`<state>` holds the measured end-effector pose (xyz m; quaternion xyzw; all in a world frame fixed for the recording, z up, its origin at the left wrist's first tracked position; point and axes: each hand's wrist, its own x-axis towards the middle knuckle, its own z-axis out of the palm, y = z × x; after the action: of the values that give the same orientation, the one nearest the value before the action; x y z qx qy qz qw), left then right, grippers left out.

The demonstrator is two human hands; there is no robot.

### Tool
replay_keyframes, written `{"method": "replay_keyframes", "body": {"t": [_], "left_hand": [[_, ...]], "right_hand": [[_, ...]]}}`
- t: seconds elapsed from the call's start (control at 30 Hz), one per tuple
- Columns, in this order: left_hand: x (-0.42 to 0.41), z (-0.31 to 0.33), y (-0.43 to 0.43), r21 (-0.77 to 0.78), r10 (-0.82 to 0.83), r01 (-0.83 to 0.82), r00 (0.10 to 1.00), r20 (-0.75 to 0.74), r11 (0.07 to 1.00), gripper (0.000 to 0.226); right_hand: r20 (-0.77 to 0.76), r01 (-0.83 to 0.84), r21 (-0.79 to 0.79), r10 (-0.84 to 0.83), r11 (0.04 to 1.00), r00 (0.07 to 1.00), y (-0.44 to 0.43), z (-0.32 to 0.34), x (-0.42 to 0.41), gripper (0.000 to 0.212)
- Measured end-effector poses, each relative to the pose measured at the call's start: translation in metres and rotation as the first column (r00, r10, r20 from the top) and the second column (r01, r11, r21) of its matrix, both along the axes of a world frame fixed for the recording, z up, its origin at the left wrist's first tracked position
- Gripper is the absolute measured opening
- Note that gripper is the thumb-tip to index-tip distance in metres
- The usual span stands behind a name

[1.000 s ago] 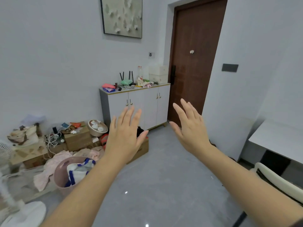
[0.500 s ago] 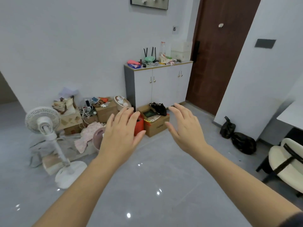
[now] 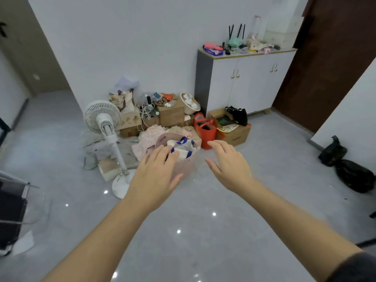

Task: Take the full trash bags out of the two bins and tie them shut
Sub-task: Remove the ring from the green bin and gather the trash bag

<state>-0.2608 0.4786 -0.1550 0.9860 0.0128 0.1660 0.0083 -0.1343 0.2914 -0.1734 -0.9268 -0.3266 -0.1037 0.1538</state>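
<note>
Left hand (image 3: 156, 176) and right hand (image 3: 230, 163) are held out over the floor (image 3: 203, 231), fingers straight and slightly spread, nothing gripped. Pink bin (image 3: 184, 163) is seen just past the left fingertips, with a white-and-blue bag (image 3: 183, 148) stuffed inside; contact cannot be told. Black bags (image 3: 354, 176) are laid at the floor's right edge, by the wall.

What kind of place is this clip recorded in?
Probably the entry area of a home: a brown door beside a white cabinet, a standing fan, and cardboard boxes piled on the grey tiled floor.
</note>
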Motion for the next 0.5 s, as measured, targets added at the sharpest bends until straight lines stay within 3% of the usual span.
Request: {"method": "replay_keyframes", "body": {"t": [0.27, 0.5], "left_hand": [[-0.052, -0.035, 0.123, -0.168, 0.095, -0.106, 0.993, -0.074, 0.98, 0.049], [-0.145, -0.06, 0.239, -0.212, 0.137, -0.167, 0.979, -0.147, 0.963, 0.049]], "right_hand": [[-0.089, -0.121, -0.084, 0.113, 0.989, 0.99, 0.147, -0.022, -0.03, 0.047], [-0.145, -0.151, -0.057, 0.141, 0.987, 0.979, 0.261, -0.035, -0.124, 0.047]]}}
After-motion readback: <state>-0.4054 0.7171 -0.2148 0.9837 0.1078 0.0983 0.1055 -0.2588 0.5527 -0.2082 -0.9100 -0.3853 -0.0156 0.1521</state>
